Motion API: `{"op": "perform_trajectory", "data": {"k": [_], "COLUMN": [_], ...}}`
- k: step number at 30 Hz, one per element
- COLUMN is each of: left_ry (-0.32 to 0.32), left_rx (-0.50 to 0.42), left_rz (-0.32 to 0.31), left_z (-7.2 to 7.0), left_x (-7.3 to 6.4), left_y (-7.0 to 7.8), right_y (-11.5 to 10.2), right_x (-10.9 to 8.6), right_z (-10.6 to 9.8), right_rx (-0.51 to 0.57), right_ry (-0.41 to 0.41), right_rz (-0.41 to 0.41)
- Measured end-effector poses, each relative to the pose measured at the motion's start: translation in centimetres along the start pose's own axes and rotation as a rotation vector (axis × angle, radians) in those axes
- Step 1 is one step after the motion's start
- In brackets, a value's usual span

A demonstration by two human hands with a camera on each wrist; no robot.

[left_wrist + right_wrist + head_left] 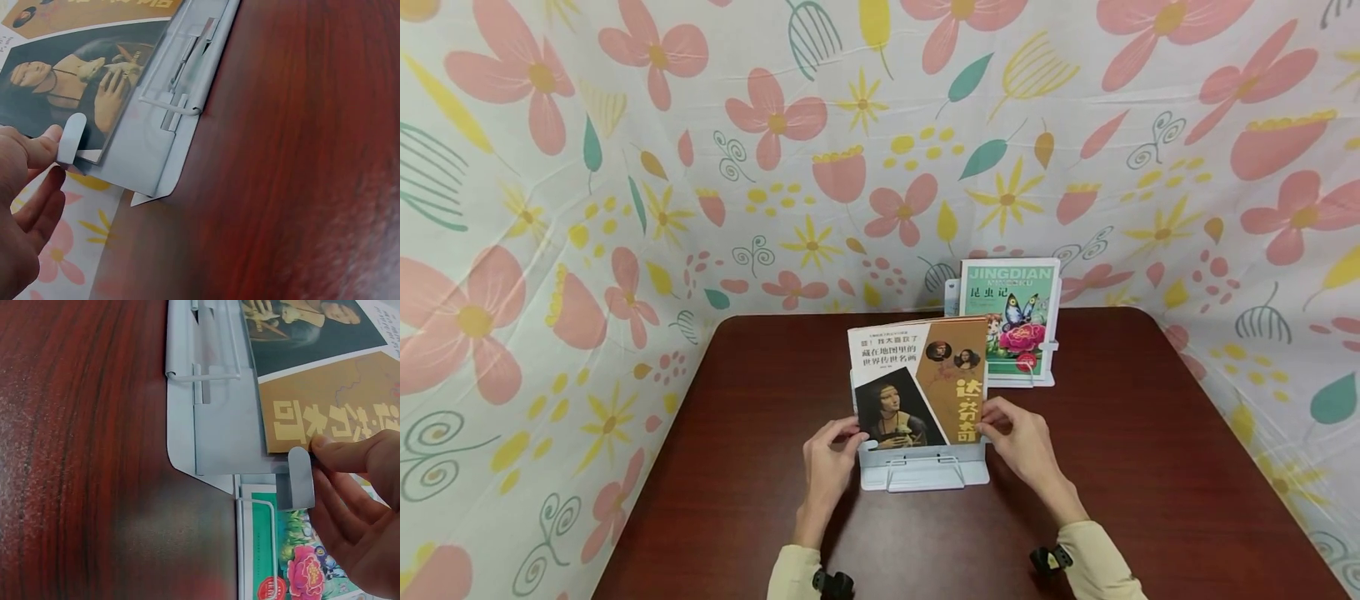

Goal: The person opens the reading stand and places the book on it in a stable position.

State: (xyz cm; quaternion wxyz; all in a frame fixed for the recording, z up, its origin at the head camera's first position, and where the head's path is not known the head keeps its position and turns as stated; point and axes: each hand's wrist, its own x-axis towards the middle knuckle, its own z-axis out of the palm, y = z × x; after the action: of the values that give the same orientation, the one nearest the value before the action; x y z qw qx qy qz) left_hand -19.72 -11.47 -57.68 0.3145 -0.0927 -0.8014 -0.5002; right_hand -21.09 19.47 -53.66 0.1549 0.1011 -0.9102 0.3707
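Observation:
A picture book point(917, 383) with a painted portrait on a white and brown cover leans against a white metal book stand point(925, 477). Its lower edge sits above the stand's front ledge and wire holder. My left hand point(831, 462) pinches the book's left side beside a curved white side clip point(72, 139), thumb in front and fingers behind. On the opposite side, my right hand point(1018, 437) pinches the book's lower right edge, its thumb by the other side clip point(300, 478). Much of the stand's back is hidden behind the book.
Behind and to the right, a green book point(1011, 321) with a butterfly and flower stands in a second white book stand point(1045, 382). Both stands are on a dark reddish wooden table point(745, 400). Flower-patterned cloth point(880, 167) surrounds the table at the back and sides.

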Motion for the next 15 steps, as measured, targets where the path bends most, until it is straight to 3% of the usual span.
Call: {"op": "perform_trajectory", "data": {"k": [5,15], "left_ry": [-0.028,-0.035], "left_rx": [-0.026,0.032], "left_rz": [-0.067,-0.103], "left_z": [-0.13,-0.16], "left_x": [-0.02,-0.06], "left_y": [0.23,0.71], "right_y": [0.48,0.88], "right_x": [-0.26,-0.27], "right_z": [0.16,0.01], "right_rx": [-0.014,0.039], "right_ry": [0.005,-0.025], "right_rz": [-0.008,0.009]}}
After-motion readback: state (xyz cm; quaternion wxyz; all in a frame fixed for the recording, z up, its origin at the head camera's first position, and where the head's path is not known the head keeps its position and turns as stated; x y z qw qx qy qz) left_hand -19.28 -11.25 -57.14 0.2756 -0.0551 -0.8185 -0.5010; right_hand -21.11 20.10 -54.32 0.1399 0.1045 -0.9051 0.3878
